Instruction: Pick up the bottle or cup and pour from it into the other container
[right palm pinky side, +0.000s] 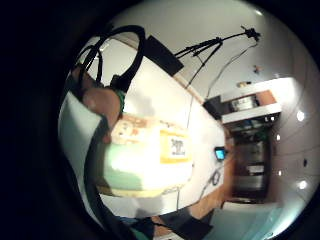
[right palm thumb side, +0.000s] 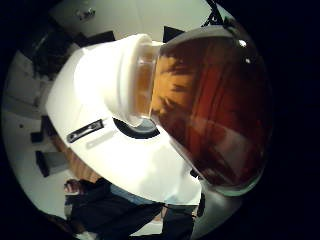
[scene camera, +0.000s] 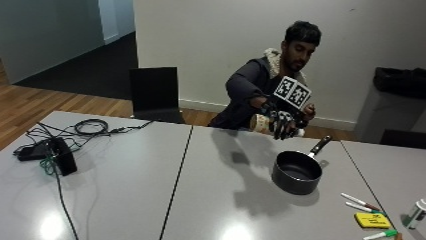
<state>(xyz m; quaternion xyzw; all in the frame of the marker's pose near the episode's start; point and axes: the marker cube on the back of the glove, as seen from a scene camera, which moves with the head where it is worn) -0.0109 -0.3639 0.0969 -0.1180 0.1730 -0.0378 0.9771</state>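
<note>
Above the saucepan (scene camera: 297, 172) — bottle (scene camera: 261, 122) gripped sideways within the gloved fingers (scene camera: 285, 126).

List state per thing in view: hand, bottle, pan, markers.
right hand: raised above the table, gripping the bottle
bottle: held off the table, on its side, white cap on, amber liquid inside
saucepan: upright on the table, looks empty
markers: lying flat, capped

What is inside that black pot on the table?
The black pot shows only a dark interior; nothing can be made out in it. Its near wall hides part of the bottom. The gloved hand holds a bottle above the table.
</note>
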